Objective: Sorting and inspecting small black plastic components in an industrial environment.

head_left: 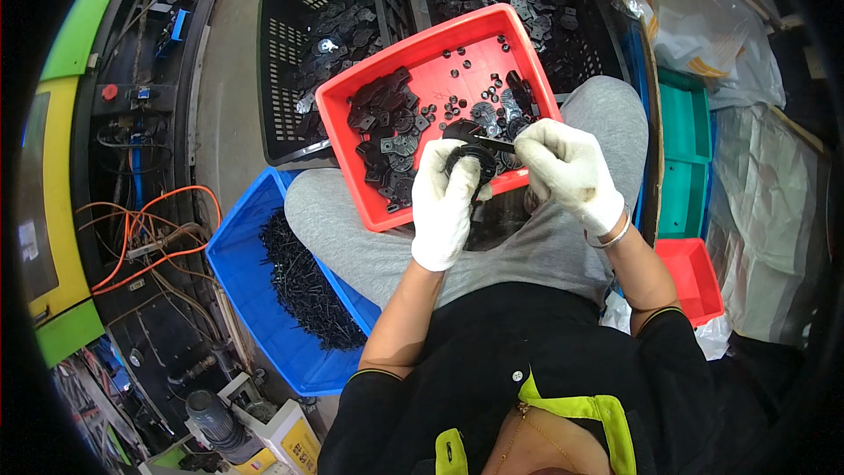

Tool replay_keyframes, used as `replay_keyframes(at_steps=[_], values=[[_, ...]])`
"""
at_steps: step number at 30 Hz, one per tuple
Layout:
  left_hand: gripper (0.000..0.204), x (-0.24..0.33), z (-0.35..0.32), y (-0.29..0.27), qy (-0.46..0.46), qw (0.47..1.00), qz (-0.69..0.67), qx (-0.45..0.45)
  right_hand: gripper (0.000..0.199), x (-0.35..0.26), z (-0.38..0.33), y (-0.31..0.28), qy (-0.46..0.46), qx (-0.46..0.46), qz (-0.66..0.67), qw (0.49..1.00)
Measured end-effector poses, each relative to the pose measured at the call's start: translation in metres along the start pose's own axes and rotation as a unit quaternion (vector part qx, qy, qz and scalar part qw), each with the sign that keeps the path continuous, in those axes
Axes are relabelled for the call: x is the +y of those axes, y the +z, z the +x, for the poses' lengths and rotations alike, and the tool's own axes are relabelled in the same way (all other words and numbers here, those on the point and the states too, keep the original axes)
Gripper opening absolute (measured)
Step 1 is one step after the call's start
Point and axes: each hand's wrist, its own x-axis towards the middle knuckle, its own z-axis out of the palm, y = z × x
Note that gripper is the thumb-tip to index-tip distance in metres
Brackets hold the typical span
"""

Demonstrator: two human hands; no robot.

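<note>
My left hand (444, 202), in a white knit glove, is closed around a black round plastic part (472, 161) above the near side of a red tray (378, 218). My right hand (570, 169), also gloved, grips a slim blade-like tool (497, 143); its thin end reaches the black part. The fingers partly cover both things, so the tool's exact kind is hidden. The tray rests across my lap. Flat black plastic pieces (382, 110) are heaped at its left, and small black rings (453, 107) lie scattered in the middle and far side.
Beyond the tray stand black slatted crates (286, 110) of similar black parts. A blue bin (255, 299) of thin black pieces is at my left, near a machine (141, 123) and orange cable (215, 198). Green trays (681, 198) and a small red bin (690, 277) are at right.
</note>
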Motion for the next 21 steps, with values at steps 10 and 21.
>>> replay_keyframes(at_steps=[10, 21], values=[[0.032, 0.003, 0.003, -0.001, -0.062, 0.961, -0.258, -0.080, 0.023, 0.006, 0.006, -0.017, 0.024, -0.094, 0.101, 0.990], [0.044, 0.000, 0.003, -0.010, -0.286, 0.781, -0.536, -0.147, 0.024, 0.007, 0.011, -0.008, 0.073, -0.158, 0.135, 0.975]])
